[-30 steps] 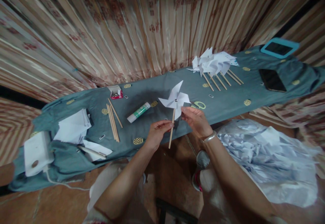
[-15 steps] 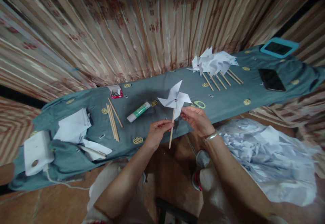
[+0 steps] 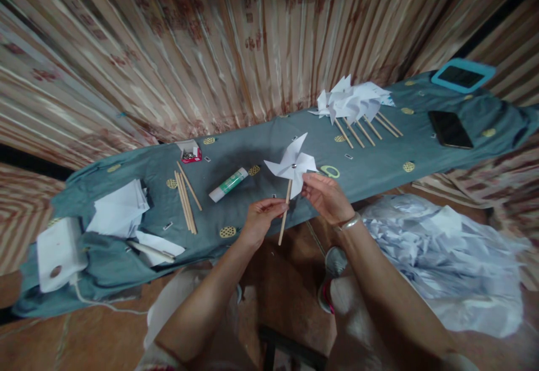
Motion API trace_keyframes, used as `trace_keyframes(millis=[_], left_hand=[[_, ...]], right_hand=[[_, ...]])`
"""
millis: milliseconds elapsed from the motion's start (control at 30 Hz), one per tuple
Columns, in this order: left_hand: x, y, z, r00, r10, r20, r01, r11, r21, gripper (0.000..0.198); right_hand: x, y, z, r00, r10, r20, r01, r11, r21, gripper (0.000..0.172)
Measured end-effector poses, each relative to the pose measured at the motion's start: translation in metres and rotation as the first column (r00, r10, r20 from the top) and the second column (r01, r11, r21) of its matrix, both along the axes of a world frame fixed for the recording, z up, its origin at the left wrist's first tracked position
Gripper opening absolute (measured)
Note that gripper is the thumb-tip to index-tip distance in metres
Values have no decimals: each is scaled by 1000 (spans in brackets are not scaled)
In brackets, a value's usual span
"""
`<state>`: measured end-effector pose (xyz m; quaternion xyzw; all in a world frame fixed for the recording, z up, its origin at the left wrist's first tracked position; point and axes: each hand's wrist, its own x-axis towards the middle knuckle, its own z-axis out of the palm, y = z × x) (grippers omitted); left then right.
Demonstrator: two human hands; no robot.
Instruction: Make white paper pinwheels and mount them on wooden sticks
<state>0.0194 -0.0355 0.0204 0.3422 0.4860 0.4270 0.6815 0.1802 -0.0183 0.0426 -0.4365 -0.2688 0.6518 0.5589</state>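
A white paper pinwheel [image 3: 291, 164] with a metal pin at its centre stands on a thin wooden stick [image 3: 284, 217] above the near edge of the table. My left hand [image 3: 261, 219] pinches the stick about halfway down. My right hand [image 3: 325, 196] is closed on the lower right blade of the pinwheel. A silver bangle circles my right wrist.
On the grey-blue cloth [image 3: 379, 160] lie a glue stick [image 3: 228, 184], loose wooden sticks [image 3: 186, 198], a small box of pins [image 3: 190, 151], paper squares [image 3: 120, 208], finished pinwheels [image 3: 351, 101], a phone [image 3: 450, 129] and a tablet [image 3: 462, 75]. Crumpled paper in a plastic bag [image 3: 446, 259] sits at my right.
My right hand has turned the pinwheel's blades a little about the pin. The left hand keeps its hold on the stick; the view has shifted slightly.
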Motion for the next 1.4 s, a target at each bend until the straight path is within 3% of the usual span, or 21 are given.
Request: trace_keyframes(millis=[300, 600, 667, 767, 833, 1233, 1400], left_hand=[[1, 0, -1, 1000, -5, 7, 5, 1000, 12, 22], [-4, 4, -1, 1000, 27, 1, -27, 1000, 5, 26], [-5, 4, -1, 999, 37, 7, -37, 999, 5, 26], [-4, 3, -1, 999, 36, 10, -36, 999, -1, 27], [-2, 3, -1, 1000, 22, 3, -22, 1000, 2, 28], [2, 5, -3, 999, 43, -4, -43, 999, 23, 29], [3, 5, -1, 999, 40, 24, -41, 999, 17, 27]], right_hand=[[-5, 0, -3, 997, -12, 71, 12, 1000, 6, 32], [3, -10, 0, 905, -19, 424, -18, 996, 85, 40], [13, -10, 2, 900, -95, 426, 37, 989, 143, 39], [26, -6, 5, 842, -325, 431, 231, 938, 257, 34], [29, -2, 5, 812, -380, 443, 268, 917, 294, 28], [11, -7, 6, 891, -190, 412, 105, 970, 220, 16], [1, -10, 7, 919, -140, 368, 75, 980, 185, 18]])
